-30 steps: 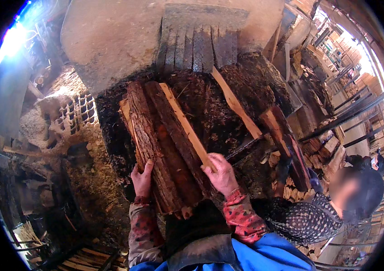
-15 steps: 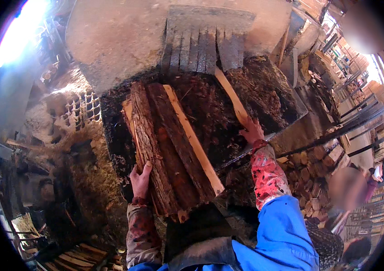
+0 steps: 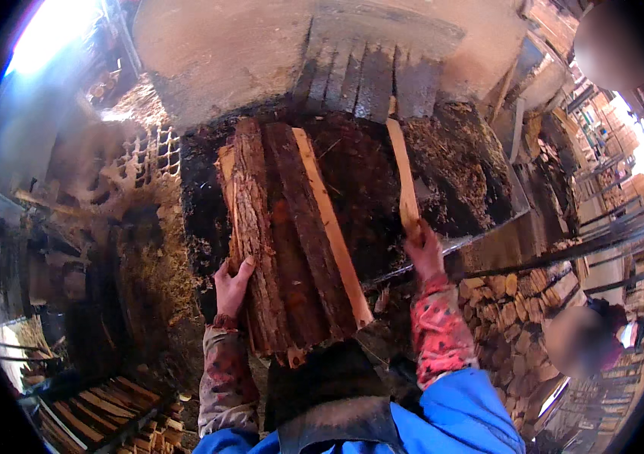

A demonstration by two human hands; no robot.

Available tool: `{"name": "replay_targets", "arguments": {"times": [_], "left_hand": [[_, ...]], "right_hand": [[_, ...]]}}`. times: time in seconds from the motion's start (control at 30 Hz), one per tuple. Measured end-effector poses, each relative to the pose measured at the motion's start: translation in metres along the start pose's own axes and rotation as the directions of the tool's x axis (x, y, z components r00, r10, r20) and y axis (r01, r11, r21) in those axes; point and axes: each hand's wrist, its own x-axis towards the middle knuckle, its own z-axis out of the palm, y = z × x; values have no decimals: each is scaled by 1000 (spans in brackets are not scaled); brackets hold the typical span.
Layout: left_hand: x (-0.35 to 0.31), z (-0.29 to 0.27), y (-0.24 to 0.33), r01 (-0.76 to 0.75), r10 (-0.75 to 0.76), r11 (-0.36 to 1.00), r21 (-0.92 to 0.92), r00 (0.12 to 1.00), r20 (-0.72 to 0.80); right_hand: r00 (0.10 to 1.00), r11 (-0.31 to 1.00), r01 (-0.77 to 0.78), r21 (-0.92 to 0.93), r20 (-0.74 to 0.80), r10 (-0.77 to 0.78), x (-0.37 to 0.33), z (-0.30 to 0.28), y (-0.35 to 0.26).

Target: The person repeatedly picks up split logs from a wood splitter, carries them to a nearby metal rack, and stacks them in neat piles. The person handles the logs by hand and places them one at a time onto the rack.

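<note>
Several bark-covered wood slabs (image 3: 252,219) lie side by side on a dark, debris-covered table (image 3: 352,163), with their near ends toward me. At the left edge of this stack, my left hand (image 3: 232,286) is closed on the outer slab, thumb on the bark and fingers partly hidden. A pale sawn face shows on the rightmost slab (image 3: 329,223). To the right, my right hand (image 3: 426,253) grips the near end of a narrow pale wood strip (image 3: 403,170). The strip's far end reaches the slitted dark curtain (image 3: 360,79).
Behind the table stands a large tan dusty panel (image 3: 216,60). Its metal edge (image 3: 458,244) runs along the right. Split firewood (image 3: 507,321) is heaped at right, near another person (image 3: 590,340). More wood pieces (image 3: 102,408) lie at lower left.
The strip in my right hand has swung more upright, and that hand is drawn nearer to me, its fingers now around the end. My left hand stays on the slabs; the view has shifted.
</note>
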Motion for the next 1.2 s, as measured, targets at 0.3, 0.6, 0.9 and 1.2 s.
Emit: {"name": "replay_targets", "arguments": {"times": [0.3, 0.6, 0.9, 1.2], "left_hand": [[-8, 3, 18, 92, -89, 995, 45, 994, -70], [-2, -2, 8, 47, -47, 999, 6, 999, -9], [-6, 3, 22, 61, -60, 998, -29, 998, 35], [-10, -4, 18, 31, -24, 994, -102, 997, 69]], "right_hand": [[989, 925, -144, 353, 20, 146, -73, 18, -59], [985, 953, 93, 289, 115, -131, -102, 37, -87], [965, 976, 194, 104, 157, -209, -43, 84, -100], [972, 976, 217, 3, 96, -216, -45, 115, -112]]}}
